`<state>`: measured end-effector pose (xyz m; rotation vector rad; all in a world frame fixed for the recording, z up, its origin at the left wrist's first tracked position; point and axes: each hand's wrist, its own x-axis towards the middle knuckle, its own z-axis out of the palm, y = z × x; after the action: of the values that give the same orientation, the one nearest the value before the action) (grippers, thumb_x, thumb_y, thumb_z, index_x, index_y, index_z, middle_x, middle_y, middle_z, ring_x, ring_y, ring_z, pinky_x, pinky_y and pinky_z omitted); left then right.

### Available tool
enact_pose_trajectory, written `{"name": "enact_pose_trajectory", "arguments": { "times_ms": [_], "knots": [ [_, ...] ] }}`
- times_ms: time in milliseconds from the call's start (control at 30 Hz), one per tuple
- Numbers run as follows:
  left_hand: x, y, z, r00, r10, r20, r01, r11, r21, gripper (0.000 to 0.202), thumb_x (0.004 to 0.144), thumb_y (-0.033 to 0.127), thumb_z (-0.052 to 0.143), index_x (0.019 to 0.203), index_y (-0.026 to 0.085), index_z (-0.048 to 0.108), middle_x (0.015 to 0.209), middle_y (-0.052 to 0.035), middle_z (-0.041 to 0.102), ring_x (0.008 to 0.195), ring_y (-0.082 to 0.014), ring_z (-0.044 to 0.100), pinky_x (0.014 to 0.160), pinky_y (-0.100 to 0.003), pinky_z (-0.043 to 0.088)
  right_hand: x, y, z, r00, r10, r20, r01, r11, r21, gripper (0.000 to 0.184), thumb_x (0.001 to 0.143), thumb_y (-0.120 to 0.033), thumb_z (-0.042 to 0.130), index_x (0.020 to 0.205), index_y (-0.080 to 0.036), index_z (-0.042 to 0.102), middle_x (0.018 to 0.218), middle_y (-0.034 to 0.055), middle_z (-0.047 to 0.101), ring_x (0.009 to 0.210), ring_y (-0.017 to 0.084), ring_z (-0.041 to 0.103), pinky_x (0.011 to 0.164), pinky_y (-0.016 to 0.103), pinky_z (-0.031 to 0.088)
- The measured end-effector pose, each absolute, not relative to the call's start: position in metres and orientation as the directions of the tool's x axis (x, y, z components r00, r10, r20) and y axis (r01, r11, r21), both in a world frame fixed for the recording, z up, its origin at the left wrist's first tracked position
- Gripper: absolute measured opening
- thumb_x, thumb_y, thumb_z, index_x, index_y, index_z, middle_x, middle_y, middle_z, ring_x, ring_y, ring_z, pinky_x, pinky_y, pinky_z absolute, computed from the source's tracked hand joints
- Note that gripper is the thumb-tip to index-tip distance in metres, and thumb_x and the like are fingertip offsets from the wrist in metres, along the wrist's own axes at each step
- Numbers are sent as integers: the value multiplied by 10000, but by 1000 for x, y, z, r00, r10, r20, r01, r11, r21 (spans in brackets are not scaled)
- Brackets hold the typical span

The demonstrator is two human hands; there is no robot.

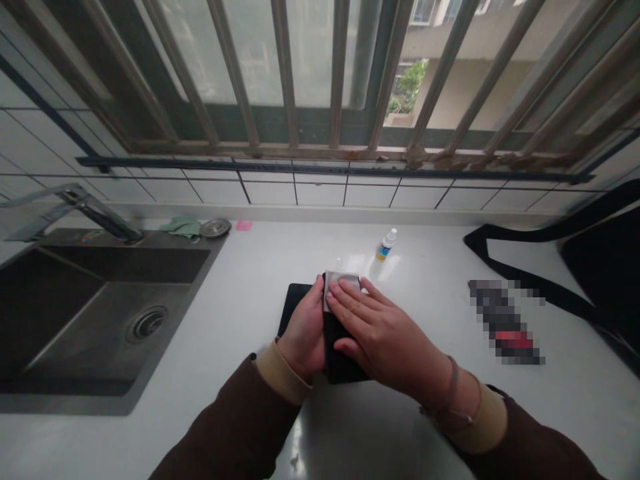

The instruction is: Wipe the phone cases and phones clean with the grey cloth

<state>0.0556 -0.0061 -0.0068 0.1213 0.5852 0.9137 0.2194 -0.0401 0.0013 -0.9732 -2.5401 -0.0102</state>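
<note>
My left hand (306,331) is closed round the left edge of a black flat slab (337,331), perhaps a phone, held above the counter. A pale grey piece (342,276), perhaps a cloth or film, covers its far end. My right hand (381,331) lies on top with fingers stretched out, the fingertips on the grey piece and the thumb across the black surface. Underneath, partly hidden by my hands, a second black flat thing (295,300) rests on the counter. Beyond my hands stands a small white bottle (386,245) with a blue and yellow label.
The white counter (240,287) has a steel sink (165,367) with a faucet (100,217) at left. A green cloth (181,227), a round metal lid (215,228) and a pink slip (244,226) lie nearby. At right are a black strap (530,233) and a pixelated item (505,323).
</note>
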Motion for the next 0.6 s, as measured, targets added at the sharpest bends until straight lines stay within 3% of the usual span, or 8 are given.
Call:
{"name": "enact_pose_trajectory", "arguments": {
  "times_ms": [167, 300, 433, 600],
  "knots": [
    [43, -4, -9, 454, 768, -452, -701, 621, 351, 727, 1108, 684, 361, 1304, 88, 727, 1272, -208, 783, 1172, -297, 762, 1092, -470, 575, 223, -86, -17, -692, 597, 406, 588, 792, -163, 715, 1124, -594, 506, 1630, -89, 510, 1663, 153, 546, 1607, 305, 460, 1400, 556, 239],
    [47, -8, -10, 550, 737, -392, -654, 673, 346, 770, 1106, 694, 346, 1329, 61, 721, 1338, -241, 759, 1301, -311, 718, 1178, -430, 513, 221, -69, -13, -638, 666, 387, 673, 727, -140, 692, 1134, -555, 497, 1645, -88, 489, 1676, 170, 518, 1611, 336, 447, 1386, 619, 238],
    [52, -11, -8, 551, 760, -345, -675, 649, 352, 690, 1117, 639, 390, 1434, 103, 690, 1345, -208, 768, 1401, -326, 662, 1241, -455, 454, 212, -38, 1, -555, 762, 333, 765, 625, -155, 641, 1143, -441, 497, 1677, -91, 440, 1738, 188, 418, 1630, 341, 415, 1365, 637, 283],
    [45, -9, -4, 514, 754, -410, -697, 645, 313, 728, 1111, 670, 357, 1329, 74, 715, 1378, -243, 742, 1361, -326, 687, 1183, -443, 514, 215, -71, -8, -658, 646, 388, 655, 744, -129, 845, 1096, -674, 494, 1656, -42, 458, 1707, 194, 470, 1641, 352, 387, 1397, 579, 230]
  ]
}}
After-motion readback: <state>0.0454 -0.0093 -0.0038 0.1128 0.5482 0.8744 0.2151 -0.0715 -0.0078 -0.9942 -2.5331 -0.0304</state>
